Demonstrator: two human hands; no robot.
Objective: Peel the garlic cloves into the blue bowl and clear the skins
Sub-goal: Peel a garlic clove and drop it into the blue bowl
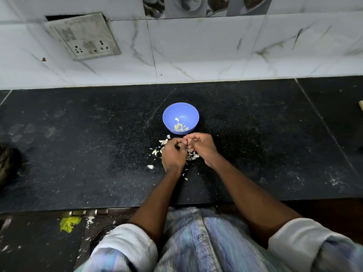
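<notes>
A blue bowl [181, 112] stands on the black counter [78, 144] and holds several pale peeled garlic cloves [180, 126]. Just in front of it my left hand [172, 156] and my right hand [202, 146] meet with curled fingers, their fingertips pinching together at a small garlic clove [186, 142] that is mostly hidden between them. White garlic skins [157, 152] lie scattered on the counter around and under both hands.
A tiled wall with a switch plate [84, 36] rises behind the counter. A dark object [7, 163] sits at the left edge. The counter's front edge runs just below my forearms, with the floor and a yellow scrap [68, 223] beneath.
</notes>
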